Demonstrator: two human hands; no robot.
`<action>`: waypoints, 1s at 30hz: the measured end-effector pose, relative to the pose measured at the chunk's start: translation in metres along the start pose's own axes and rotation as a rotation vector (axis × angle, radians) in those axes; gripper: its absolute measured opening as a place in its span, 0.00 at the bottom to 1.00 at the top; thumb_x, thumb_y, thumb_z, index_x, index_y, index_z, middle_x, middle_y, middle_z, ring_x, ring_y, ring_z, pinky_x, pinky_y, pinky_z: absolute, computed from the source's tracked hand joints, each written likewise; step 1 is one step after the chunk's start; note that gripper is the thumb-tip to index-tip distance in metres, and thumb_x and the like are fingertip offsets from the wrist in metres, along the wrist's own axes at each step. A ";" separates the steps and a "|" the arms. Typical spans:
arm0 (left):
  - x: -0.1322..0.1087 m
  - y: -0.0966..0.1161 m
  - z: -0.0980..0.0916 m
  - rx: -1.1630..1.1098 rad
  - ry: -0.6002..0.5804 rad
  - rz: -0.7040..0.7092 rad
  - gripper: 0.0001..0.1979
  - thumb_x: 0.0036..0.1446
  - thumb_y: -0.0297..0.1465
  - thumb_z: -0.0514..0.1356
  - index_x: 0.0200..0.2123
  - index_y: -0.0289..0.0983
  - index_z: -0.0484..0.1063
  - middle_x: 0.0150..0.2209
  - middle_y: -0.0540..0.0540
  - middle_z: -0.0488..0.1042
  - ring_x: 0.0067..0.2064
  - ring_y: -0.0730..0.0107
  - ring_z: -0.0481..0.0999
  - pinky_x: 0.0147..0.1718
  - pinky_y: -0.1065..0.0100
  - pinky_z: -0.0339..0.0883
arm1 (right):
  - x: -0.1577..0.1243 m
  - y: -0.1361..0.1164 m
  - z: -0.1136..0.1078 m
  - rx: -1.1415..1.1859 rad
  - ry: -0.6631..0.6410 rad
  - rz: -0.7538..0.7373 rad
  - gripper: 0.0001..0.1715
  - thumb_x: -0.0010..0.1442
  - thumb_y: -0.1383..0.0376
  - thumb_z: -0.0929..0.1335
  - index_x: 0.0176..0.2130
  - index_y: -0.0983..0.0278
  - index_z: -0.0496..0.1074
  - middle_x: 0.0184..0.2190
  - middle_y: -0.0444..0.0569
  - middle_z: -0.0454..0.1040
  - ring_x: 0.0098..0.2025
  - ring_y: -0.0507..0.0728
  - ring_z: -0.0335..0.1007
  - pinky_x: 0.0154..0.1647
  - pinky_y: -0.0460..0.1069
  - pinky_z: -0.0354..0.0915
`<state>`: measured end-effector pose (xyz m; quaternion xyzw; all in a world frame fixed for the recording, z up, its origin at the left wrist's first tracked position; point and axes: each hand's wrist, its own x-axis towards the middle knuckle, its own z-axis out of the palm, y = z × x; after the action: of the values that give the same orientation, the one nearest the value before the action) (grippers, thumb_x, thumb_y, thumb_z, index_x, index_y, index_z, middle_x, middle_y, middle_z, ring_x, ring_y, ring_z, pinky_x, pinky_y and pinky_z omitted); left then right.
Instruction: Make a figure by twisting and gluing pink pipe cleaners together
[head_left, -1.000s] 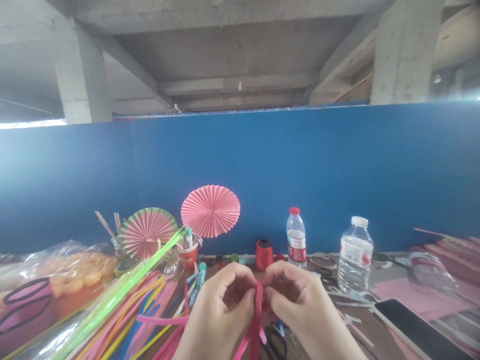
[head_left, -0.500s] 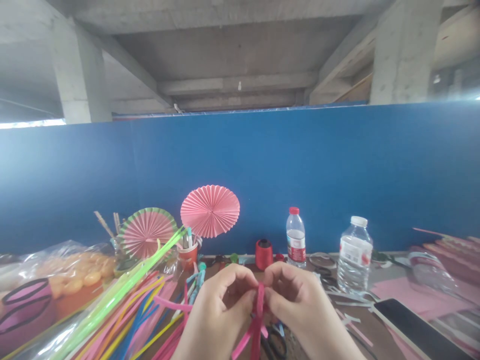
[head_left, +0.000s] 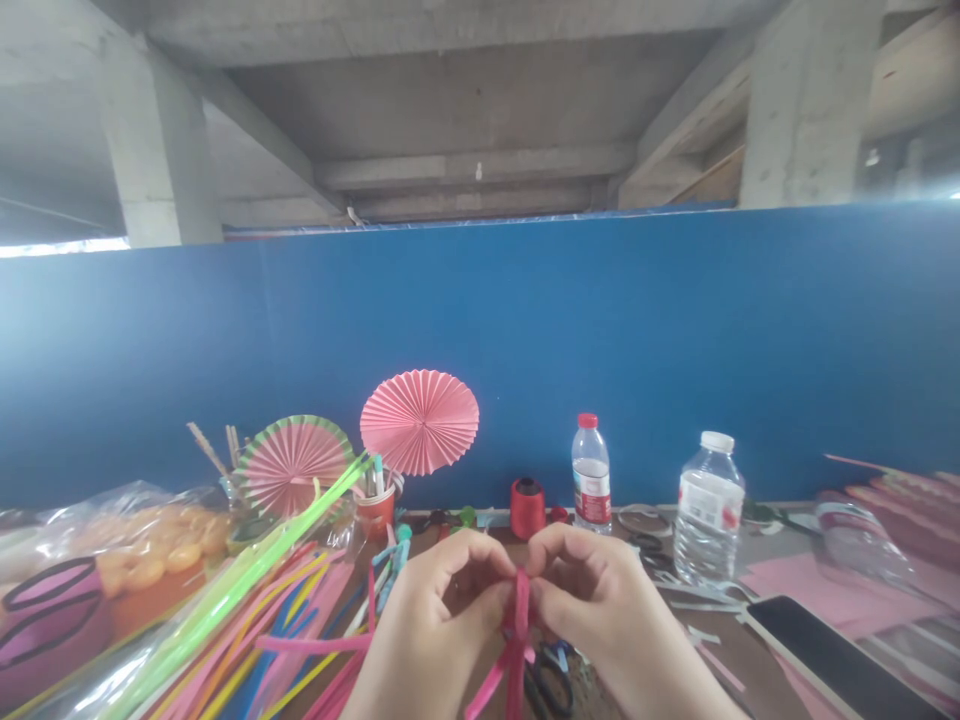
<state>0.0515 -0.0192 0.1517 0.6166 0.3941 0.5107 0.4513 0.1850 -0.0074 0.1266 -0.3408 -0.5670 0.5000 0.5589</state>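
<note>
Pink strip (head_left: pixel 522 605), held above the cluttered table (head_left: pixel 761 685) — pinched between thumb and fingers of the left hand (head_left: pixel 442 595) and of the right hand (head_left: pixel 604 590), fingertips closed on it, pink lengths trailing below, red spool (head_left: pixel 528 511) set beyond, red-capped bottle (head_left: pixel 592 480) stood near the spool.

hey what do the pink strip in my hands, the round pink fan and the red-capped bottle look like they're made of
Pink strip: perhaps soft fabric or fuzzy fibre, matte-looking; blur leaves that open.
Round pink fan: likely matte paper, given its crisp radial pleats.
Red-capped bottle: probably smooth plastic, clear enough to see through.
</note>
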 end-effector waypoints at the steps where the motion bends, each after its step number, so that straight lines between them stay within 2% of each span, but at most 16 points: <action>1: 0.000 -0.001 0.000 0.002 0.004 -0.001 0.04 0.46 0.23 0.60 0.22 0.36 0.69 0.19 0.53 0.69 0.21 0.74 0.70 0.22 0.75 0.64 | 0.000 0.000 0.000 0.003 0.000 0.004 0.05 0.44 0.70 0.67 0.22 0.64 0.64 0.14 0.38 0.65 0.16 0.47 0.61 0.18 0.42 0.58; 5: 0.001 -0.004 -0.002 0.043 0.000 0.013 0.04 0.45 0.24 0.60 0.22 0.35 0.69 0.20 0.52 0.69 0.23 0.74 0.69 0.23 0.75 0.63 | -0.001 -0.002 -0.001 0.017 -0.012 0.023 0.03 0.43 0.71 0.66 0.22 0.65 0.65 0.16 0.39 0.67 0.18 0.47 0.62 0.20 0.43 0.59; 13: 0.000 -0.002 0.000 0.047 -0.004 0.012 0.04 0.44 0.22 0.60 0.21 0.36 0.70 0.18 0.53 0.70 0.22 0.75 0.68 0.23 0.76 0.60 | 0.000 -0.001 -0.002 -0.026 -0.043 0.008 0.04 0.42 0.73 0.65 0.22 0.65 0.65 0.16 0.38 0.66 0.18 0.47 0.61 0.19 0.42 0.56; 17: 0.002 -0.002 -0.004 0.012 -0.031 0.037 0.04 0.46 0.24 0.60 0.22 0.36 0.70 0.20 0.53 0.71 0.24 0.75 0.69 0.25 0.75 0.62 | -0.003 -0.007 -0.002 -0.055 -0.024 -0.016 0.03 0.44 0.70 0.67 0.22 0.65 0.66 0.18 0.40 0.68 0.20 0.48 0.63 0.22 0.43 0.60; 22: 0.006 -0.006 -0.012 -0.153 -0.095 0.014 0.05 0.47 0.27 0.63 0.24 0.35 0.69 0.21 0.53 0.68 0.23 0.78 0.65 0.23 0.77 0.58 | -0.009 -0.020 -0.001 -0.150 0.043 -0.110 0.06 0.52 0.64 0.66 0.28 0.63 0.72 0.22 0.42 0.72 0.23 0.50 0.67 0.24 0.44 0.64; 26: 0.007 -0.012 -0.010 -0.373 -0.165 -0.078 0.08 0.44 0.28 0.66 0.25 0.35 0.68 0.21 0.53 0.69 0.23 0.79 0.65 0.24 0.76 0.57 | -0.011 -0.021 0.002 -0.188 0.053 -0.123 0.01 0.48 0.67 0.68 0.27 0.63 0.72 0.22 0.41 0.72 0.23 0.50 0.67 0.25 0.43 0.64; 30: 0.008 -0.019 -0.005 -0.535 -0.196 -0.161 0.10 0.44 0.27 0.67 0.24 0.35 0.66 0.19 0.54 0.68 0.20 0.80 0.66 0.22 0.76 0.56 | -0.013 -0.019 0.006 -0.201 0.046 -0.104 0.01 0.47 0.68 0.69 0.26 0.63 0.71 0.21 0.42 0.72 0.22 0.50 0.66 0.24 0.43 0.63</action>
<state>0.0473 -0.0055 0.1361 0.4888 0.2475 0.4971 0.6728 0.1843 -0.0257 0.1416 -0.3765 -0.6181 0.4032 0.5600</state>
